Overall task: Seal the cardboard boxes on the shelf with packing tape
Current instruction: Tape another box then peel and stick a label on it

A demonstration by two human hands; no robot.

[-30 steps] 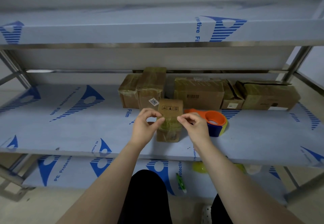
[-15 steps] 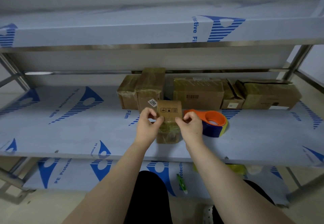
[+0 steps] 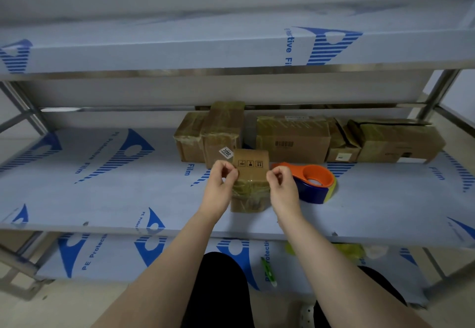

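Both hands are at the small box (image 3: 253, 173) on the middle shelf (image 3: 102, 199), left hand (image 3: 222, 189) against its left edge and right hand (image 3: 281, 189) against its right edge. Each has its fingers curled and thumb pinched to forefinger, on what I take to be the ends of a clear strip, too thin to make out against the cardboard. A second ago the hands were nearer and wider apart, held over the near, already glossy half of the box, with a gap between each hand and the cardboard. Since then they have moved away and closed in, so they now flank the far part by the printed symbols (image 3: 250, 163) and look to be touching the sides. I read this as the strip going down across the bare cardboard, so the step in hand is laying and then rubbing it flat, with the ends wrapped onto the sides. The dispenser (image 3: 317, 181) has not shifted and lies just right of the box, free of either hand. The other boxes (image 3: 293, 140) stand in a row at the far side, most shiny with tape, one at the right with flaps up
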